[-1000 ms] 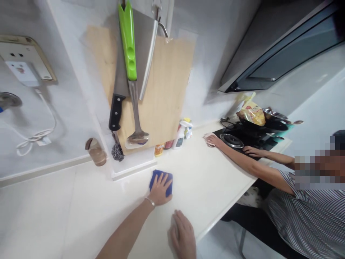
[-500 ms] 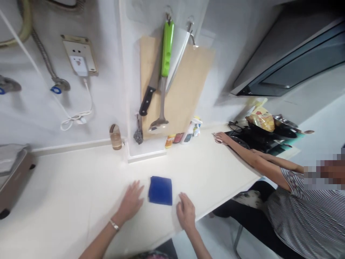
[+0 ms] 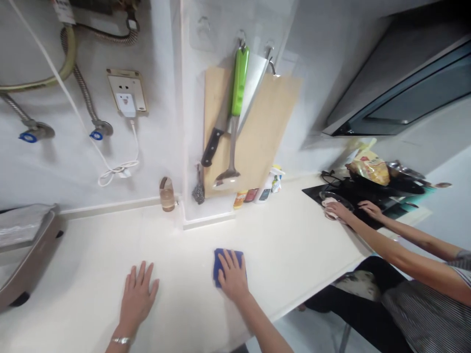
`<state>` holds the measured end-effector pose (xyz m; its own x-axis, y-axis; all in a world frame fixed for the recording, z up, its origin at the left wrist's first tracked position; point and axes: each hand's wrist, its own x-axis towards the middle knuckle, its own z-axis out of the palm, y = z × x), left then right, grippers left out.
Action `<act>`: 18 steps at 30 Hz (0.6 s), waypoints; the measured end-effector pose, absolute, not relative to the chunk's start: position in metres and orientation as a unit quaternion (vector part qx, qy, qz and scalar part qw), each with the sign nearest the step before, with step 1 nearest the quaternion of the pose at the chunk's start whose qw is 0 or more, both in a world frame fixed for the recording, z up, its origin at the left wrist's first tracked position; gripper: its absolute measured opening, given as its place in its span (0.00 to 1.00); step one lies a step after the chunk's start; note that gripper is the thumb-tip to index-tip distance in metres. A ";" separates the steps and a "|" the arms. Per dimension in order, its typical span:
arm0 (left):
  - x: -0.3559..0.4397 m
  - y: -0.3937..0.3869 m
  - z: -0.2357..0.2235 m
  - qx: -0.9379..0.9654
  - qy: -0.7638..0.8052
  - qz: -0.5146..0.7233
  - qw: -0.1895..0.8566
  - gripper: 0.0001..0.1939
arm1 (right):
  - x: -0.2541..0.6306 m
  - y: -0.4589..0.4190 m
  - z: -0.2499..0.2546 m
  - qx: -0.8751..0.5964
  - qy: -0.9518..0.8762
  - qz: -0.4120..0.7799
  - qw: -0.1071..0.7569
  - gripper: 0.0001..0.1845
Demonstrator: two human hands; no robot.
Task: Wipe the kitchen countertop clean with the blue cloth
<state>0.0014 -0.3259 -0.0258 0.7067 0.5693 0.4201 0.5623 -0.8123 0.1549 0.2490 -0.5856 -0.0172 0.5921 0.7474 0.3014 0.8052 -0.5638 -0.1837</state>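
Since the right hand (image 3: 234, 280) lies spread on the cloth (image 3: 217, 264) without pinching, and the left hand (image 3: 136, 296) is open, the cloth may slip toward the front edge of the counter (image 3: 290, 250).

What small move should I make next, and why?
I'd probably slide the blue cloth a little to the right along the white counter, pressing lightly: the right hand already lies over it with fingers spread, while the left hand is apart from it on the other side, out of that path.
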 end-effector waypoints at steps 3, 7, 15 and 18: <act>0.001 -0.324 -0.028 0.925 0.288 0.247 0.014 0.31 | 0.275 -0.594 -0.020 -0.889 -0.431 -0.091 0.124 0.30; 0.000 -0.321 -0.031 0.930 0.265 0.256 0.011 0.33 | 0.319 -0.596 -0.023 -0.930 -0.348 -0.079 0.083 0.31; 0.005 -0.321 -0.023 0.934 0.269 0.233 0.016 0.37 | 0.401 -0.578 -0.023 -0.950 -0.300 -0.071 0.047 0.31; 0.006 -0.322 -0.018 0.936 0.283 0.207 0.029 0.37 | 0.435 -0.566 -0.016 -0.954 -0.289 -0.067 0.035 0.31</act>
<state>0.0059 -0.3224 -0.0183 0.7545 0.5410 0.3715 0.5173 -0.8386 0.1705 0.4350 -0.5658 -0.0161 0.8244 0.5462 0.1486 0.5557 -0.8308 -0.0290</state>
